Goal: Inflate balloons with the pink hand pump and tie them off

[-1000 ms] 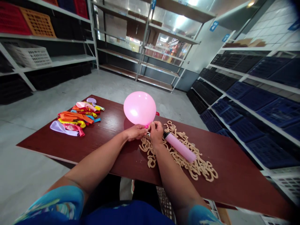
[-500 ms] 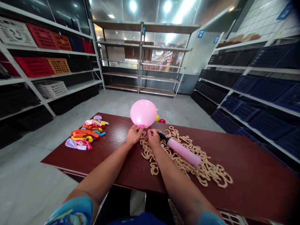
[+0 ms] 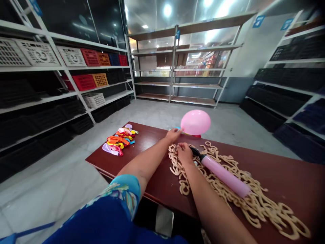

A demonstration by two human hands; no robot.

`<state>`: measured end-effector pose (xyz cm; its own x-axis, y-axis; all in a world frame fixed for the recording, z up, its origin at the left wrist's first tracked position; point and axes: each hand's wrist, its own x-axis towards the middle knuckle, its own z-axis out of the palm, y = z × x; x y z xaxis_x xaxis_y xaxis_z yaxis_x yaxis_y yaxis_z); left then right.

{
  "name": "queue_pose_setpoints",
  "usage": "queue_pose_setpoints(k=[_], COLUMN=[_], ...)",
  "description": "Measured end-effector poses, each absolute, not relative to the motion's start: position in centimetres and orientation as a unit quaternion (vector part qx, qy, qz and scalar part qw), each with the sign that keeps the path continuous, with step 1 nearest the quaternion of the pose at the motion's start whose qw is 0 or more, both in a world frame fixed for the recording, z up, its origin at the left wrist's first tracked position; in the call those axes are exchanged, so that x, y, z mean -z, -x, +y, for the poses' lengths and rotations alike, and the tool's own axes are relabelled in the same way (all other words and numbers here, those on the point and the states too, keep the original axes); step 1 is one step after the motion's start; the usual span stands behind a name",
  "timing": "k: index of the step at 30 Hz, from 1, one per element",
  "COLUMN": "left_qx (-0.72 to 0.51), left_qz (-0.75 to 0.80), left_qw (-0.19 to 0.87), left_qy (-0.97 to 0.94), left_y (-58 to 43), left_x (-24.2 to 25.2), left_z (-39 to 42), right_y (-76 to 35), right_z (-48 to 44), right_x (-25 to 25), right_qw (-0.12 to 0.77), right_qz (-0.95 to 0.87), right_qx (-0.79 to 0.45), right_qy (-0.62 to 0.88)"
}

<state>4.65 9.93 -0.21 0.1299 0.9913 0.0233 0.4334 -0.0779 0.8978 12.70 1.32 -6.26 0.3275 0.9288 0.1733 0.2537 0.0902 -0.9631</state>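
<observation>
Tags [image 3: 258, 21] in blue and white show at your upper right, with another on the middle post of the far shelving unit [image 3: 193, 99]; their characters are too slanted and blurred to read. White crates [image 3: 39, 52] on the left rack carry a round emblem. The brown counter [image 3: 146, 139] has its far edge close to your left hand [image 3: 174, 135], and the inflated pink balloon [image 3: 195, 122] shows over that edge against the gray floor [image 3: 157, 115], tilted sideways, neck to the left. Red and blue bits [image 3: 196, 136] peek out below it, mostly hidden. Glossy surface runs between the deflated balloons [image 3: 118, 139] at far left and your left forearm. That arm is stretched long, fingertips drawn together at the balloon's neck. Your right hand [image 3: 184, 153] sits nearer you, by the left end of a heap of tan curly pieces [image 3: 241, 202], fingers curled toward the thumb; you cannot tell whether they pinch anything. Just right of it, a pink hand pump [image 3: 225, 176] lies on the heap, black end toward far left.
</observation>
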Motion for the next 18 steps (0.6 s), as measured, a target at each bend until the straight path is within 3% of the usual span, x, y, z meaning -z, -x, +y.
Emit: queue_pose_setpoints(k=[6, 12, 18], left_qx=[-0.367, -0.377, -0.345], left_qz=[0.688, 0.772, 0.821], left_qw=[0.195, 0.117, 0.106], left_qy=[-0.594, -0.498, -0.443], left_y=[4.7, 16.1, 20.7], left_x=[-0.6, -2.5, -1.3], left_z=[12.7, 14.1, 13.5], right_y=[-12.7, -12.8, -12.8], right_z=[1.3, 1.2, 1.3], right_x=[6.3, 5.9, 5.9], right_qw=[0.523, 0.480, 0.471], right_qz=[-0.512, -0.541, -0.548], right_qx=[-0.291, -0.264, -0.244], right_qy=[0.616, 0.638, 0.647])
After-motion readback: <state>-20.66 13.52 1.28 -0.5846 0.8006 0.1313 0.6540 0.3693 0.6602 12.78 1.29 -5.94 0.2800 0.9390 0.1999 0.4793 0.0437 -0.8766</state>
